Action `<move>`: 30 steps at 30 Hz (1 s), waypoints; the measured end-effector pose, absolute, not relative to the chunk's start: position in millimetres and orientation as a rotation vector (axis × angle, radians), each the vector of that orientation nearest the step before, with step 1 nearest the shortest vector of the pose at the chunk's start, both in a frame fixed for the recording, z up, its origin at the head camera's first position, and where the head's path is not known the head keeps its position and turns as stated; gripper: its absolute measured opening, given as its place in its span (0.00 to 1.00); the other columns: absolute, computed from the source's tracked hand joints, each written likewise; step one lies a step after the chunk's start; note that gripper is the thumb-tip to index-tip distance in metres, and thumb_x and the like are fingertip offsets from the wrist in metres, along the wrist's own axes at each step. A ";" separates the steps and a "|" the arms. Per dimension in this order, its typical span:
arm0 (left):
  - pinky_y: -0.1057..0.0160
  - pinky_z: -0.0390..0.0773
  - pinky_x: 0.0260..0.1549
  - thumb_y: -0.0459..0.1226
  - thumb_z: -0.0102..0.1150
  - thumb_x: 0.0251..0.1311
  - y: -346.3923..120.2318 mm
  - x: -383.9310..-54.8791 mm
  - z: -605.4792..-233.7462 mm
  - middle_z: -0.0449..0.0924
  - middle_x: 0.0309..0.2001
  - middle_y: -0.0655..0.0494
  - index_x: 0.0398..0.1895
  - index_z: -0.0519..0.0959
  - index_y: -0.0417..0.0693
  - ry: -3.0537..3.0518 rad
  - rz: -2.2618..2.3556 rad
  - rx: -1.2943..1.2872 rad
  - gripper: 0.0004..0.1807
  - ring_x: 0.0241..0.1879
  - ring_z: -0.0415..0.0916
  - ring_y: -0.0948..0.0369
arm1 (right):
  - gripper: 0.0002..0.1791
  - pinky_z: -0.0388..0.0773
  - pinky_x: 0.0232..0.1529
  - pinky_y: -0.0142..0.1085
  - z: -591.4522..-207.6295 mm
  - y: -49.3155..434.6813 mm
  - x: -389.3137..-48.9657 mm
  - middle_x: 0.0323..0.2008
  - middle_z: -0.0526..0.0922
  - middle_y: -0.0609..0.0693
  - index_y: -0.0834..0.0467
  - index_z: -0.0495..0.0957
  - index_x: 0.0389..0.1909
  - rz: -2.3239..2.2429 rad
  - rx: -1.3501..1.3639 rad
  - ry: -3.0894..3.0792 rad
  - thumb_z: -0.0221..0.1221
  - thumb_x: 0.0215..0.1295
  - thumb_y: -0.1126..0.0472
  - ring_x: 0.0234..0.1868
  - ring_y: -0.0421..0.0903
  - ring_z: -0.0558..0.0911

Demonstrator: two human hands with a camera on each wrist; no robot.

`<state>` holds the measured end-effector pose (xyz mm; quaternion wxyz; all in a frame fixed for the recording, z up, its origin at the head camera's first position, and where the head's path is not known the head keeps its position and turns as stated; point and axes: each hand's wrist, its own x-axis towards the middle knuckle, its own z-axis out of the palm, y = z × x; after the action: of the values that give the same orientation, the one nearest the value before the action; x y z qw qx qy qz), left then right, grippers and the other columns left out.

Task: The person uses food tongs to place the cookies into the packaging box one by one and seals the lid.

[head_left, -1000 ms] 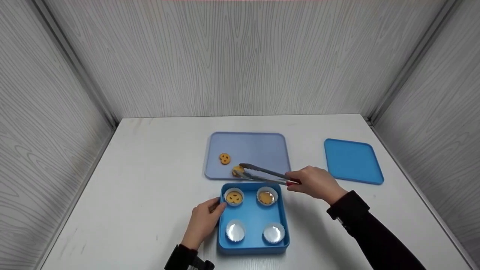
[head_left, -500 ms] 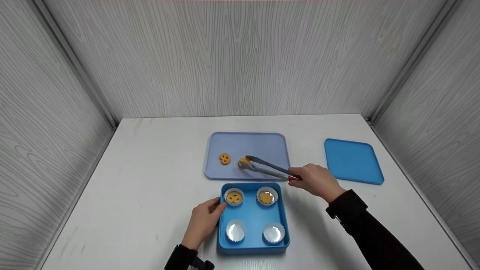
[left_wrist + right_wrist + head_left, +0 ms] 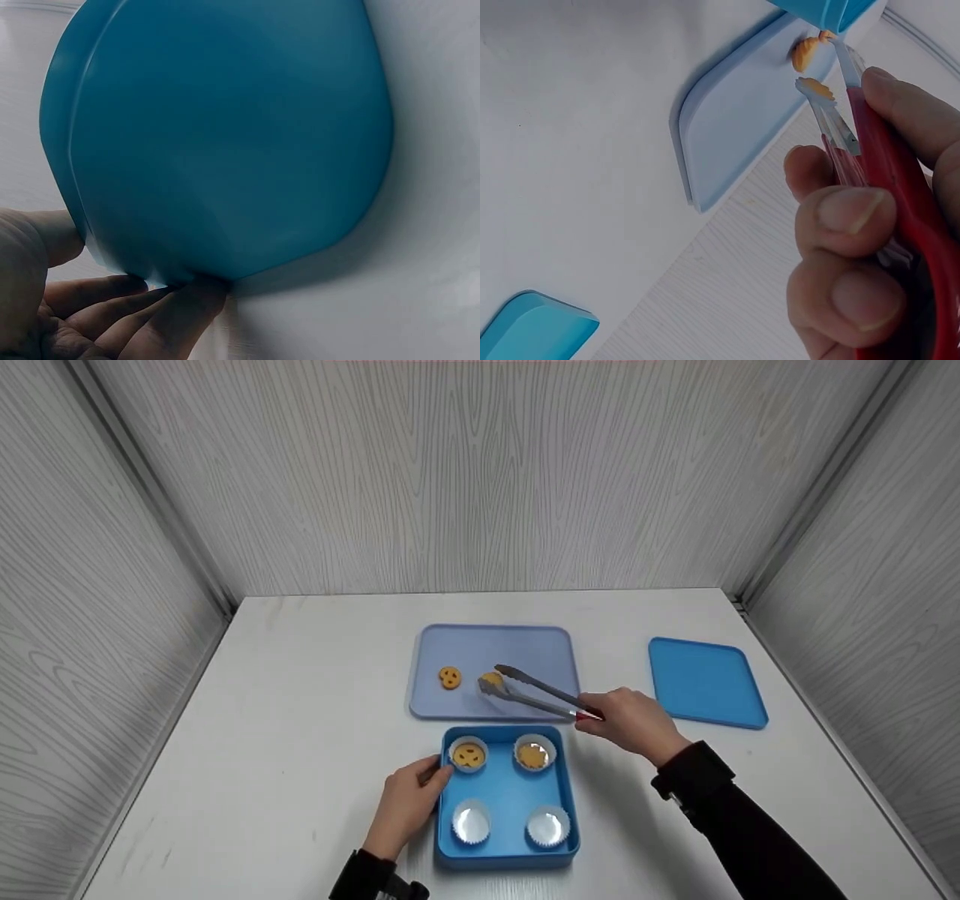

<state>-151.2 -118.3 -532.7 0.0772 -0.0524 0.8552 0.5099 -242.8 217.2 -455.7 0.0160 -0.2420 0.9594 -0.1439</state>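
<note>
My left hand point(image 3: 405, 802) holds the left wall of a blue box point(image 3: 506, 791), thumb at the rim and fingers outside. In my right hand point(image 3: 631, 725) I grip red-handled tongs point(image 3: 544, 687). Their metal tips stand apart on both sides of a golden cookie point(image 3: 493, 679) on the lavender tray point(image 3: 532, 649); whether they touch it I cannot tell. A pretzel-shaped cookie point(image 3: 450, 678) lies left of it. Inside the box, one paper cup holds a pretzel cookie point(image 3: 469, 755), another a golden cookie point(image 3: 533, 757). Two nearer cups point(image 3: 471, 823) show bare silvery bottoms.
A flat blue tray or lid point(image 3: 706, 684) lies at the right of the white table point(image 3: 300, 720). The lavender tray sits just behind the box. Grey wood-grain panels point(image 3: 480, 480) enclose the back and both sides.
The tongs and the golden cookie have shifted back and slightly right across the tray, and the tips have spread a little. My left hand and the box have stayed still.
</note>
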 end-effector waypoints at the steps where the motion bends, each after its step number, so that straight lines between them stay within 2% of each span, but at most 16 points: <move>1: 0.45 0.74 0.65 0.50 0.57 0.74 -118.3 -151.1 -532.9 0.78 0.64 0.38 0.67 0.74 0.34 2.561 1.529 -0.157 0.31 0.67 0.73 0.45 | 0.10 0.76 0.28 0.34 -456.1 216.6 -242.9 0.26 0.83 0.44 0.52 0.85 0.43 -0.447 -0.748 2.979 0.70 0.65 0.53 0.26 0.42 0.75; 22: 0.45 0.73 0.65 0.49 0.57 0.74 -118.8 -150.8 -532.7 0.78 0.64 0.38 0.68 0.74 0.35 2.554 1.546 -0.153 0.30 0.67 0.73 0.45 | 0.10 0.77 0.29 0.35 -463.9 211.1 -246.6 0.27 0.84 0.46 0.53 0.86 0.42 -0.443 -0.741 2.977 0.71 0.64 0.54 0.26 0.43 0.75; 30: 0.46 0.73 0.66 0.49 0.56 0.74 -118.9 -151.0 -531.5 0.77 0.65 0.39 0.68 0.74 0.35 2.555 1.541 -0.174 0.30 0.68 0.72 0.45 | 0.05 0.76 0.30 0.35 -465.6 212.3 -244.8 0.27 0.82 0.43 0.51 0.85 0.40 -0.452 -0.736 3.006 0.70 0.66 0.56 0.26 0.42 0.74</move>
<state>-151.0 -118.9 -531.5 0.0763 -0.0579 0.8524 0.5141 -244.8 212.3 -465.6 0.0072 -0.2354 0.9611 -0.1444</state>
